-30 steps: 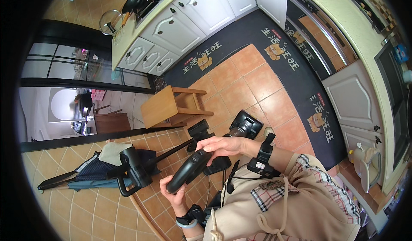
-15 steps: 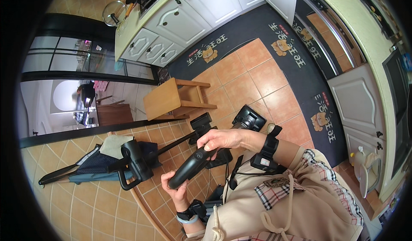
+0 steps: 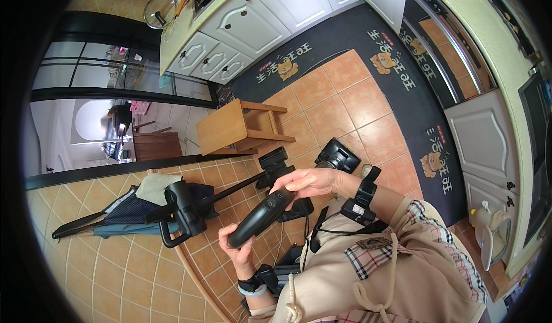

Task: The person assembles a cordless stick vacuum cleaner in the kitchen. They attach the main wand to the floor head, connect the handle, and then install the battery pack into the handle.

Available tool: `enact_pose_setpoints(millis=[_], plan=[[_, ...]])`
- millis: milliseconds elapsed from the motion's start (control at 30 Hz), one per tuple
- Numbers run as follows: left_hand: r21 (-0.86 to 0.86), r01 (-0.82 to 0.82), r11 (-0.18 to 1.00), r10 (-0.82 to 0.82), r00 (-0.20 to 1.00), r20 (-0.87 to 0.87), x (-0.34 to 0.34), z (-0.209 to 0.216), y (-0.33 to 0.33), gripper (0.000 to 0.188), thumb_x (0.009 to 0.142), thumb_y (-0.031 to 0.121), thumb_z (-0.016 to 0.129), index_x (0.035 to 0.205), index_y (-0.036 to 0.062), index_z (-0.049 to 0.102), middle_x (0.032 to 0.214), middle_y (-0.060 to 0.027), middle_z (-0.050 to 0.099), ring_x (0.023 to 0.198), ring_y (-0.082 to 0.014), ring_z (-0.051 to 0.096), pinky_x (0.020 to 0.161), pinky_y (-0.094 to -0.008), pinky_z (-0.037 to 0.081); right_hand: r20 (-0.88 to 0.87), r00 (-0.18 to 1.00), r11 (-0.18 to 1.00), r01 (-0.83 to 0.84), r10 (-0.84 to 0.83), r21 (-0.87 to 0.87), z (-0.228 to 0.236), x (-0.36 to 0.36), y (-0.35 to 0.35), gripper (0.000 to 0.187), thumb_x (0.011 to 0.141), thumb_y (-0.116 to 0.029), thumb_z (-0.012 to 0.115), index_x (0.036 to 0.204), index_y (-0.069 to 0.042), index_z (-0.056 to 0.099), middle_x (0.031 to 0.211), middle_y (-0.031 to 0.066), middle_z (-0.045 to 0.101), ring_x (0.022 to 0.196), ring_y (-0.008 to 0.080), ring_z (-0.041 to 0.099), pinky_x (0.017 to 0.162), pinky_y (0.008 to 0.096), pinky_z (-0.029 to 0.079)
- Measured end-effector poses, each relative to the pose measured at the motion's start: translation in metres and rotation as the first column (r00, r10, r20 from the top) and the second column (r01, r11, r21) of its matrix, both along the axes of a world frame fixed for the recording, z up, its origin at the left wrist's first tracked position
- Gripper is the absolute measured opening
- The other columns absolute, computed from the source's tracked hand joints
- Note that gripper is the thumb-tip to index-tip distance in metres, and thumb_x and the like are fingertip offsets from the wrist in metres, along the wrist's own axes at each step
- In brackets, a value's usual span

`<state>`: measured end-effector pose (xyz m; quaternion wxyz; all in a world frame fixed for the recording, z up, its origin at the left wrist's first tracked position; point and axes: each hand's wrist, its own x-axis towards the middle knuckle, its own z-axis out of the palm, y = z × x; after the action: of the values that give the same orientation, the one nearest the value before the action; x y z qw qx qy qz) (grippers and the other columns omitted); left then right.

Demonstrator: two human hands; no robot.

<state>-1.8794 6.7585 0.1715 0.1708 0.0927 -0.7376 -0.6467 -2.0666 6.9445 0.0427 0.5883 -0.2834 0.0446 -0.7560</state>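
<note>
A dark patterned mat (image 3: 414, 116) runs along the far and right sides of the tiled floor. A wooden stool (image 3: 221, 127) stands left of it. Nearer, a black tube with a looped handle (image 3: 236, 191) (the handle at its left end) extends behind the hands. A black oblong device (image 3: 259, 219) slants before the torso, its far-right end gripped by the right hand (image 3: 306, 184), its near-left end by the left (image 3: 238, 247).
</note>
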Motion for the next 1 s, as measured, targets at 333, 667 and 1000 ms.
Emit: enact_pose_setpoints(millis=[333, 667, 1000], plan=[[-0.034, -0.036, 0.999, 0.037, 0.999, 0.024, 0.000, 0.000, 0.004, 0.051, 0.075, 0.008, 0.077, 0.117, 0.0065, 0.049, 0.092, -0.0099, 0.061, 0.071, -0.0179, 0.062, 0.068, -0.0290, 0.053, 0.092, 0.994, 0.998, -0.059, 0.062, -0.027, -0.007, 0.003, -0.003, 0.055, 0.090, -0.031, 0.062, 0.131, 0.004, 0.052, 0.126, 0.0128, 0.057, 0.114, 0.0216, 0.055, 0.094, 0.0373, 0.047], [-0.027, -0.022, 0.999, 0.022, 1.000, 0.003, 0.000, -0.001, 0.002, 0.051, 0.075, 0.007, 0.077, 0.118, 0.0060, 0.049, 0.094, -0.0111, 0.061, 0.073, -0.0176, 0.062, 0.069, -0.0280, 0.052, 0.159, 0.987, 0.999, -0.004, 0.012, -0.047, -0.008, 0.011, 0.000, 0.055, 0.091, -0.024, 0.058, 0.136, 0.004, 0.046, 0.131, 0.0144, 0.054, 0.119, 0.0217, 0.053, 0.096, 0.0379, 0.046], [0.013, 0.008, 1.000, -0.008, 1.000, -0.022, 0.000, -0.002, -0.001, 0.051, 0.074, 0.002, 0.077, 0.118, 0.0054, 0.050, 0.100, -0.0155, 0.063, 0.076, -0.0174, 0.062, 0.069, -0.0262, 0.050, 0.053, 0.995, 0.996, 0.077, -0.079, 0.049, -0.001, 0.014, 0.004, 0.046, 0.094, -0.032, 0.058, 0.129, -0.002, 0.052, 0.125, 0.0098, 0.056, 0.116, 0.0192, 0.055, 0.092, 0.0351, 0.049]])
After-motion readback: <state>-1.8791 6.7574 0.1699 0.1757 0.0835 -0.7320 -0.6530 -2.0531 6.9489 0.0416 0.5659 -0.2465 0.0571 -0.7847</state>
